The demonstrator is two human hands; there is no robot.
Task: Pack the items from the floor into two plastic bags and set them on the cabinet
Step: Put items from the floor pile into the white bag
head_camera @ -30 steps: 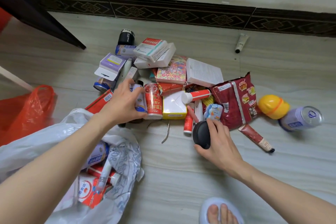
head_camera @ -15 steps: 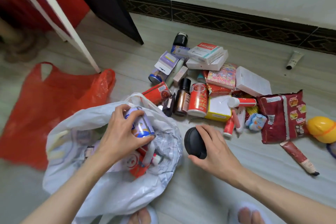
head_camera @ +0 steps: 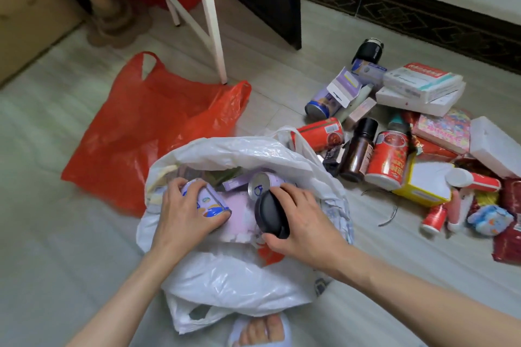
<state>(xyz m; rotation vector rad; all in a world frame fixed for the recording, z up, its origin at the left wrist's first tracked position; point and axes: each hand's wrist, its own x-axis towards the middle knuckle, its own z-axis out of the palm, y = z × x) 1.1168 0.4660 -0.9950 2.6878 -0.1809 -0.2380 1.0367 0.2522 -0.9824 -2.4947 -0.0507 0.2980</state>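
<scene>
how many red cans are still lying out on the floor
2. One red can lies on its side by the white bag rim; the other red can is just right of the brown bottle. The pile may hide more.

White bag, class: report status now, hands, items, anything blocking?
Left hand grips purple can inside white bag. Right hand grips black case over it. Pile unpacked; red bag flat. Nothing blocking.

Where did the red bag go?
The red bag lies flat on the floor at the left of the head view, just behind the white bag and beside the white table leg.
</scene>
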